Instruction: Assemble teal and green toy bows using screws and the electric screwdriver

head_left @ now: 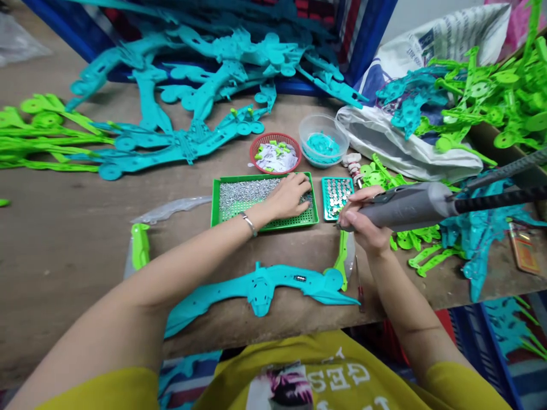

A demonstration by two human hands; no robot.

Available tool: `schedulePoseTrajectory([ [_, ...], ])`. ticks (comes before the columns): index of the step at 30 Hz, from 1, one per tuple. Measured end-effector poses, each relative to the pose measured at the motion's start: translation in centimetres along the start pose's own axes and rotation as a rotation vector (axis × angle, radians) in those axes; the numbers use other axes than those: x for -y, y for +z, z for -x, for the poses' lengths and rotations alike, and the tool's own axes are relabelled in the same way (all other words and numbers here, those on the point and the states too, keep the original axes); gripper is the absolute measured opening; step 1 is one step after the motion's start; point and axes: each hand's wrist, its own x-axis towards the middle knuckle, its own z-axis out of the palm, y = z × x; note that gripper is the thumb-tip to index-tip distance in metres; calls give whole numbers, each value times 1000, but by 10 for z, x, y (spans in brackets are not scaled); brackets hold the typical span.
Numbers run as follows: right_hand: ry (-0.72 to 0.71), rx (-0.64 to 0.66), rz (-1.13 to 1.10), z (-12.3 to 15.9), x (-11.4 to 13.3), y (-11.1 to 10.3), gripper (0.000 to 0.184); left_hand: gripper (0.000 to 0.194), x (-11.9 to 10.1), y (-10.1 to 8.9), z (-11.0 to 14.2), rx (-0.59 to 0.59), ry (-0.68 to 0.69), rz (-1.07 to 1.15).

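Note:
My left hand [289, 196] reaches into a green tray [216, 210] of small silver screws [243, 193]. Its fingers are bent down among the screws and the tips are partly hidden. My right hand [367, 222] is wrapped round a grey electric screwdriver [410, 205], which points left with a dark cord at its back. Closest to me lies a turquoise plastic toy bow part [260, 287], with a small dark-and-silver insert in its right arm. Bright green pieces with clear plastic attached stand at its left [140, 245] and right [342, 256].
Beyond the tray stand a red basket [257, 165] of white and green bits and a clear bowl [305, 142] of turquoise parts. A teal tray [327, 213] holds round silver cells. Turquoise parts [188, 145] pile up before a blue crate [363, 51]; green parts [478, 91] heap at right.

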Motion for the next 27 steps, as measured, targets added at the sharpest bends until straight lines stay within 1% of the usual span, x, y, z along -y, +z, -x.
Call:
schedulePoseTrajectory([
  [2, -6, 11, 3, 1, -1, -1, 23, 22, 0, -1, 2, 51, -1, 4],
  [5, 1, 7, 10, 2, -2, -2, 23, 17, 6, -8, 21, 85, 3, 35],
  [7, -2, 6, 13, 3, -2, -3, 23, 17, 11, -13, 35, 59, -39, 55],
  [9, -3, 7, 27, 2, -2, -2, 22, 19, 13, -16, 41, 4, -84, 58],
  [11, 3, 7, 45, 0, -3, -1, 23, 22, 10, -15, 39, -26, -70, 52],
  [12, 3, 4, 52, 0, -4, 0, 23, 23, 6, -14, 34, -18, -41, 45],
  [14, -3, 1, 62, 0, -5, 1, 24, 23, -2, -11, 23, 40, 31, 24],
  [16, -8, 4, 69, 0, -6, 2, 24, 23, -10, -10, 12, 113, 76, -4],
  [18, 2, 11, 66, 2, -6, 1, 24, 21, -16, -9, 6, 154, 78, -33],
  [19, 8, 9, 63, 2, -5, 1, 24, 21, -18, -9, 6, 157, 66, -46],
  [21, 16, -2, 58, 3, -2, 2, 23, 22, -19, -9, 8, 132, 27, -55],
  [23, 15, -15, 52, 4, 0, 4, 23, 20, -16, -10, 13, 92, -14, -9],
  [25, 15, -27, 43, 4, 2, 7, 24, 15, -10, -11, 18, 20, -75, 119],
  [27, 11, -37, 34, 5, 3, 10, 25, 18, -1, -13, 25, -91, -167, 296],
])
